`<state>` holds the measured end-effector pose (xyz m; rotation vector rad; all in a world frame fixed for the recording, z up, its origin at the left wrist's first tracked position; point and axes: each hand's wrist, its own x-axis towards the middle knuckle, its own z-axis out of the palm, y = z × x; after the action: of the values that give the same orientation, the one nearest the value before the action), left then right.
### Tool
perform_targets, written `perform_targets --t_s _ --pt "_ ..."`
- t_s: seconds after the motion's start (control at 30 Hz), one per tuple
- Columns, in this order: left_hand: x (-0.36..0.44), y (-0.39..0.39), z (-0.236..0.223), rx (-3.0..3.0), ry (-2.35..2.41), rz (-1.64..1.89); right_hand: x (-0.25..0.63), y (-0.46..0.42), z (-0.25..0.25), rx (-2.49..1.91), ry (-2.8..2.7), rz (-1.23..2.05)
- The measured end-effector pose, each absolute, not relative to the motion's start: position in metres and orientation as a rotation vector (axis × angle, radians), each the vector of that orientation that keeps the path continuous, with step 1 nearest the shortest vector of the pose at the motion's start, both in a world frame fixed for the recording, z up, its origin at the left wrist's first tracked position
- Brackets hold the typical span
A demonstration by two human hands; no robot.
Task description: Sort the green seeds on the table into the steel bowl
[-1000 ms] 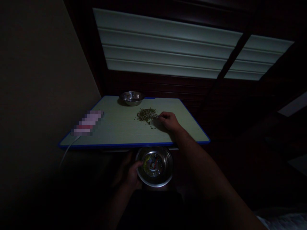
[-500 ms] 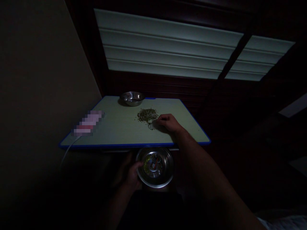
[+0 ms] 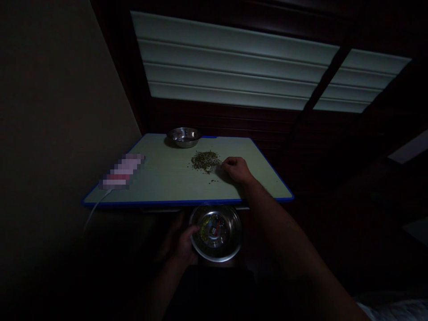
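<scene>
Small green-brown beans (image 3: pixel 204 160), likely mung beans, lie in a loose heap on the pale folding table (image 3: pixel 167 178) with a blue edge. At the heap's right side my right hand (image 3: pixel 236 168) is closed in a pinch on a small pale spoon (image 3: pixel 216 168), its bowl low against the beans; dim light blurs its outline. Below the table's front edge, my left hand (image 3: pixel 187 243) grips the left rim of a steel bowl (image 3: pixel 234 234), thumb over the rim. Inside that bowl are some yellow-green beans and a dark and red label or reflection that I cannot make out.
A second steel bowl (image 3: pixel 184 141) stands at the table's back left. Along the left edge lies a pixelated pink item (image 3: pixel 122 171), with a white cable (image 3: pixel 95 209) hanging off the table. A wall rises at the left, and dark wood with pale slatted panels (image 3: pixel 227 67) is behind.
My right hand dipped nearer with the spoon to the heap's front beans, then moved back up to its right side. A few beans now lie apart in front. My left hand and the bowl stay put.
</scene>
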<state>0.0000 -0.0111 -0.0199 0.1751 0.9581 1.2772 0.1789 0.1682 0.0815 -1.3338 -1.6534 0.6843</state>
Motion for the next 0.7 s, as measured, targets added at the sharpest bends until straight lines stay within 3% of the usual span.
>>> perform_targets --t_s 0.7 --pt "0.0006 -0.0123 -0.0177 0.2 0.986 1.317 0.1736 0.1612 0.0864 -1.166 -1.718 0.764"
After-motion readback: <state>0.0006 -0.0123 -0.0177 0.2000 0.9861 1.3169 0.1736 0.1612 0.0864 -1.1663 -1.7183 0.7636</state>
